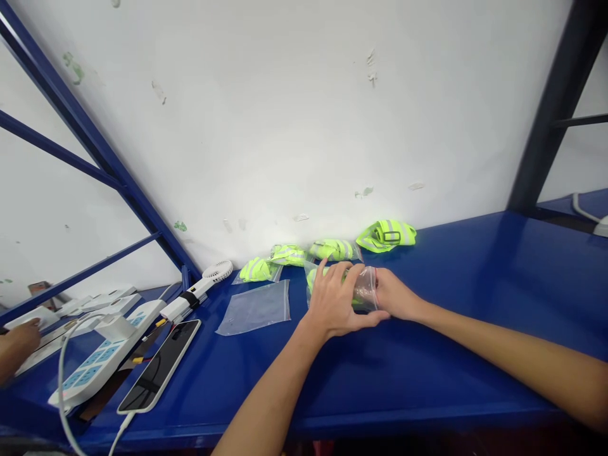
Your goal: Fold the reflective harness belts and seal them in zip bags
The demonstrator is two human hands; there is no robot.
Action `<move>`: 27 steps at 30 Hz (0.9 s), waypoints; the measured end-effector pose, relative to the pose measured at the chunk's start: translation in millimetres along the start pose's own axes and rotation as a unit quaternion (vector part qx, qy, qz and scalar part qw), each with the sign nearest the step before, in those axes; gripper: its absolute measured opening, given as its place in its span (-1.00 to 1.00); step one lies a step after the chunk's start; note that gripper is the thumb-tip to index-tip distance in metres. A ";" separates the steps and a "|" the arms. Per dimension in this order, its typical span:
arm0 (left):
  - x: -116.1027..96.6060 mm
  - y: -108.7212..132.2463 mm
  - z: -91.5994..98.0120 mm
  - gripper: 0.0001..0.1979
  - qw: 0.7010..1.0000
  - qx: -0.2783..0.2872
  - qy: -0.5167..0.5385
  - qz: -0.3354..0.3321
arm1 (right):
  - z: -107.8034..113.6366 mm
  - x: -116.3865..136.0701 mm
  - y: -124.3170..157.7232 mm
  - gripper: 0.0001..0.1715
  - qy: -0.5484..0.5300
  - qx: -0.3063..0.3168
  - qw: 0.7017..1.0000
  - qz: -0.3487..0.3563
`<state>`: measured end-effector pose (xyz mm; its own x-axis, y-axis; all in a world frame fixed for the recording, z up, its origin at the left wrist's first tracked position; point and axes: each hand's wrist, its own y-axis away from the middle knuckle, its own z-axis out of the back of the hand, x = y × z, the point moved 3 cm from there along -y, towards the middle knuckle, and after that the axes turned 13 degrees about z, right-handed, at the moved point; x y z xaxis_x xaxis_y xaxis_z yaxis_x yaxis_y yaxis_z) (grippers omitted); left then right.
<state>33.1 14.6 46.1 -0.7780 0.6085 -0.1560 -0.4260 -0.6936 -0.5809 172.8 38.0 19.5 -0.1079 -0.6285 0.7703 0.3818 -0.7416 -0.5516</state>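
A clear zip bag (365, 288) with a neon yellow reflective strap bundle in it is between my two hands over the blue table. My left hand (330, 301) lies across the bag, its fingers curled over the top and its thumb along the near edge. At the bag's right end, my right hand (394, 294) grips the edge; its fingertips are partly hidden. Left of my left hand, a flat clear zip bag (256, 308) rests on the table. Behind are several bagged yellow bundles (334, 249), and an unbagged yellow bundle with a black buckle (387, 236) by the wall.
On the left are a phone (160, 367) on a cable, a white power strip (107, 354) and a small handheld fan (217, 272). Another person's hand (21, 345) shows at the far left. Blue frame posts (118, 177) and a white wall (304, 126) bound the table.
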 end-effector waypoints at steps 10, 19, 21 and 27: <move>19.6 -6.2 20.8 -0.56 0.998 0.018 -0.027 0.054 | 19.9 5.0 -3.1 -0.66 -0.021 -0.087 0.996 0.026; 15.8 -11.6 30.0 -0.65 0.985 -0.009 -0.115 0.130 | 8.2 7.1 0.3 -0.52 -0.152 -0.085 0.984 -0.023; 13.7 -10.4 37.7 -0.60 0.974 0.001 -0.154 0.168 | 3.0 6.5 -0.6 -0.58 -0.095 -0.063 0.993 -0.014; 26.9 0.5 36.1 -0.49 0.927 0.237 -0.153 0.246 | -20.1 -13.3 5.1 -0.67 -0.109 0.038 0.990 -0.084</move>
<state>-4.7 16.6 70.5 -0.9958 0.0857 -0.0321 -0.0832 -0.9940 -0.0715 157.7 37.8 0.0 0.0228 -0.4260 0.9044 0.4437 -0.8064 -0.3910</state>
